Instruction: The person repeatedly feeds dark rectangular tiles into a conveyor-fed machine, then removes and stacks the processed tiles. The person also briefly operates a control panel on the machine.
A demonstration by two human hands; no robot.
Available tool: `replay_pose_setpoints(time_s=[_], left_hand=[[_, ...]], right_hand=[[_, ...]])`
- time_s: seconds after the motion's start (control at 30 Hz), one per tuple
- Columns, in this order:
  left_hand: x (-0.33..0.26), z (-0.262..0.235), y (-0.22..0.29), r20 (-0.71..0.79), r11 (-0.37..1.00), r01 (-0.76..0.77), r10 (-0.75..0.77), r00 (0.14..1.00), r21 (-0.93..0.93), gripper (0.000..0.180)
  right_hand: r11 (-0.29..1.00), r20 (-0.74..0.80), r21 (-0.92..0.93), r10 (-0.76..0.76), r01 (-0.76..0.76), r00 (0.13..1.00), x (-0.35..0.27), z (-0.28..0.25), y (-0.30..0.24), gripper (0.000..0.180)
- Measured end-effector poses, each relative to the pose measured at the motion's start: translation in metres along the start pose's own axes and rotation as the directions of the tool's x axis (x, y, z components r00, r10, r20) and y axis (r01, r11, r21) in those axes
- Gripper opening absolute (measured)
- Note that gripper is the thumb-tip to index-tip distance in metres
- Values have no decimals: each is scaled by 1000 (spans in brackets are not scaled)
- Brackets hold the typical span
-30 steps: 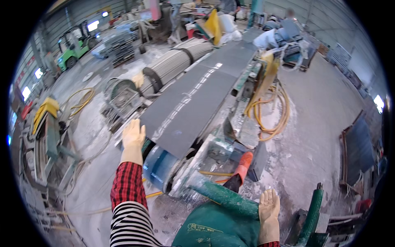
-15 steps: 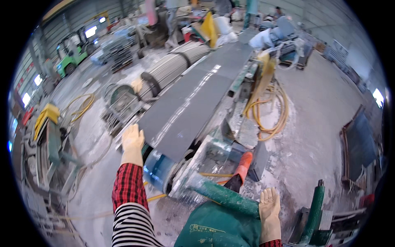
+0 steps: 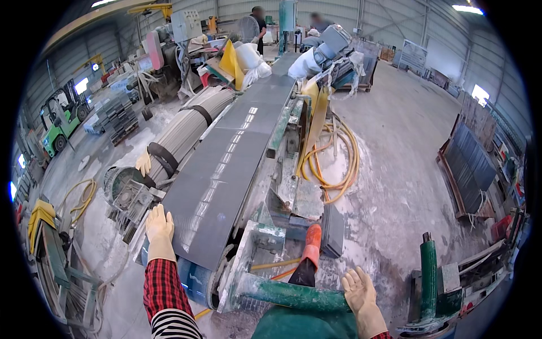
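Left hand (image 3: 159,226), in a pale work glove, lies flat on the near left edge of a long dark stone slab (image 3: 226,169); fingers stretched out and pressing, not curled round anything. The slab rests lengthwise on a conveyor bed that runs away from the person toward the far end of the hall, its polished face catching strips of ceiling light. Right hand (image 3: 358,294), also gloved, sits on a green horizontal bar (image 3: 288,294) at the near end of the machine, fingers resting over the top (whether they close round it cannot be told from this angle). An orange-handled lever (image 3: 312,240) stands just beyond that bar. Yellow hoses (image 3: 339,169) coil on the dusty floor to the right of the conveyor. A grey ribbed roller (image 3: 186,130) lies along the slab's left side.
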State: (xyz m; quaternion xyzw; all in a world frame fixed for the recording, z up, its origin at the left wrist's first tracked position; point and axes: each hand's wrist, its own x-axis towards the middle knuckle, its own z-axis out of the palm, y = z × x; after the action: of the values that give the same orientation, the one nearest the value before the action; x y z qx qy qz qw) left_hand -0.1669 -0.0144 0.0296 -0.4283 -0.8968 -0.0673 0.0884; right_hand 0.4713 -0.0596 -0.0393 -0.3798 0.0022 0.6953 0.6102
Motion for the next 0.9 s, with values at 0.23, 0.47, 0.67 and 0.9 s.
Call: replay_pose_setpoints(time_s=[0.23, 0.47, 0.67, 0.9], left_hand=[[-12, -5, -9, -39, 998, -42, 44, 998, 39, 49], [-39, -22, -36, -76, 992, -108, 114, 991, 71, 48], [-76, -25, -74, -133, 991, -130, 134, 982, 35, 45], [-149, 2, -73, -10, 591, 256, -408, 913, -765, 58]], right_hand=[[998, -17, 67, 19, -18, 1000, 8, -9, 1, 45], [998, 11, 68, -9, 9, 1000, 5, -10, 0, 42], [998, 71, 68, 2, -6, 997, 7, -16, 0, 43], [997, 84, 77, 14, -21, 996, 9, -17, 2, 45]])
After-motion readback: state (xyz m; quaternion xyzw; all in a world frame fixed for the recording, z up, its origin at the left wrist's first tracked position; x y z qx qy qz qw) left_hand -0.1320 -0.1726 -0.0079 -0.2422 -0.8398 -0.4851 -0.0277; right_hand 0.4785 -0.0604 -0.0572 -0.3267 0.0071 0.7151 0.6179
